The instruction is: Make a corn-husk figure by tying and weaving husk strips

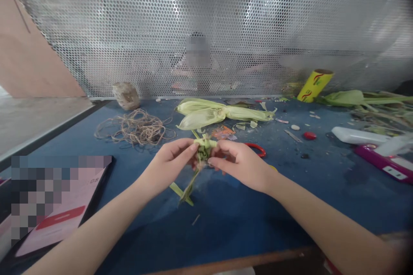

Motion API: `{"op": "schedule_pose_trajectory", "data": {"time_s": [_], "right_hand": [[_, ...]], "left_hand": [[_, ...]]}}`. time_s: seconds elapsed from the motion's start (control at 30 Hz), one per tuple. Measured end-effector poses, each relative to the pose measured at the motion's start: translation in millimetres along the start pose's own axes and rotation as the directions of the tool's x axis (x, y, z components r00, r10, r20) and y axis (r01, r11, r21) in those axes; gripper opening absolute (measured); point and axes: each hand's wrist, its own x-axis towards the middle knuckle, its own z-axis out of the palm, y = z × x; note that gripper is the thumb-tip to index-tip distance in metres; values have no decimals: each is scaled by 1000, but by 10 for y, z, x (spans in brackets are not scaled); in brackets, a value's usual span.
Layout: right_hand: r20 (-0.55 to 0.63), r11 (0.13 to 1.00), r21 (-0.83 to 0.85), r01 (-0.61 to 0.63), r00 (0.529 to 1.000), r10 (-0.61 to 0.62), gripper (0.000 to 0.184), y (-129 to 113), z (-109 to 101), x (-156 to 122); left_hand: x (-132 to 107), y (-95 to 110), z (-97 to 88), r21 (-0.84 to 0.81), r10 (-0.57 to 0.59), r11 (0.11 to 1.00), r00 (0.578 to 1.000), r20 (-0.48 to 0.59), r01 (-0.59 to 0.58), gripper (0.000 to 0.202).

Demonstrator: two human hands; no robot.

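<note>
As we look down in the head view, our left hand [171, 161] and right hand [240, 163] meet above the blue table [258, 214]. Both pinch a small husk bundle [204, 148] btw thumb & fingertips. L fingers grip its left side, R fingers its right side & lower edge; neither is slack. The bundle hangs off the table at frame centre, about equally near both hands. Its long axis runs top to bottom, leaning toward us & a bit left, w/ loose strips [187, 189] trailing down toward the table under the L hand. Behind it lie whole corn husks [219, 113]. A twine tangle [135, 128] lies back-left, and a red scissors handle [256, 148] sits just beside the R hand, partly hidden.
</note>
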Motion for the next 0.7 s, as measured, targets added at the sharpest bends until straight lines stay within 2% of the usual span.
{"op": "schedule_pose_trajectory", "data": {"time_s": [0.13,0.3,0.37,0.5,0.7], "right_hand": [[19,997,72,28,999,-29,7,9,11,-12],[38,987,158,-29,999,23,7,-24,-23,-18],[65,983,176,-49,997,38,7,-24,-32,-14],[106,977,204,-64,993,43,8,28,-42,-3],[117,967,236,-93,991,67,8,65,-37,15]], "left_hand": [[-24,-16,52,-174,-21,984,996,92,37,27],[-28,-22,42,-387,-144,904,981,130,184,38],[-24,-26,28,-419,-170,882,974,146,217,39],[-32,-17,32,-349,-191,913,977,94,212,37],[-61,24,80,-162,-104,983,992,-77,91,33]]}}
